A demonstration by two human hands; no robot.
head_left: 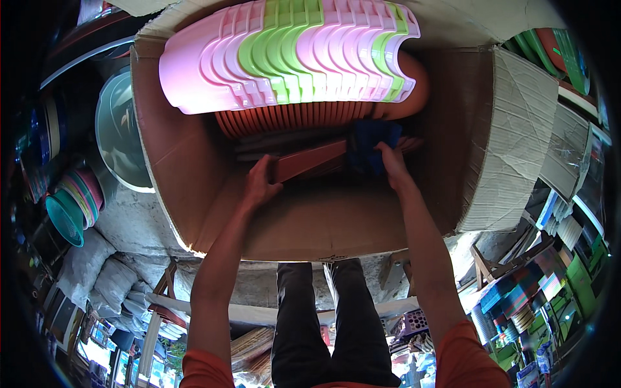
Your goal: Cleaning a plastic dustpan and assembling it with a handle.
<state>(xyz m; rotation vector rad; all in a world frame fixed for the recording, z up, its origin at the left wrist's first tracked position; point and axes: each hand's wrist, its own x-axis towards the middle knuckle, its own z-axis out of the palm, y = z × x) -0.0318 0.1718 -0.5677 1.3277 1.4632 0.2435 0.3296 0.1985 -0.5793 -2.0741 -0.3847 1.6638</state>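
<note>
Both arms reach down into a large cardboard box. A long, flat reddish-brown piece lies slanted inside it; its exact kind cannot be told. My left hand is closed round the piece's left end. At its other end my right hand grips a dark blue cloth, which lies against the piece. Shadow partly hides the fingertips. Beyond the hands, a nested stack of pink and light green plastic pieces rests on a ribbed stack of brown plastic pieces.
Left of the box stands a large translucent tub, with a stack of colourful basins nearer. White sacks lie at lower left. A cardboard flap folds outward on the right. Below, a wooden bar crosses near my legs.
</note>
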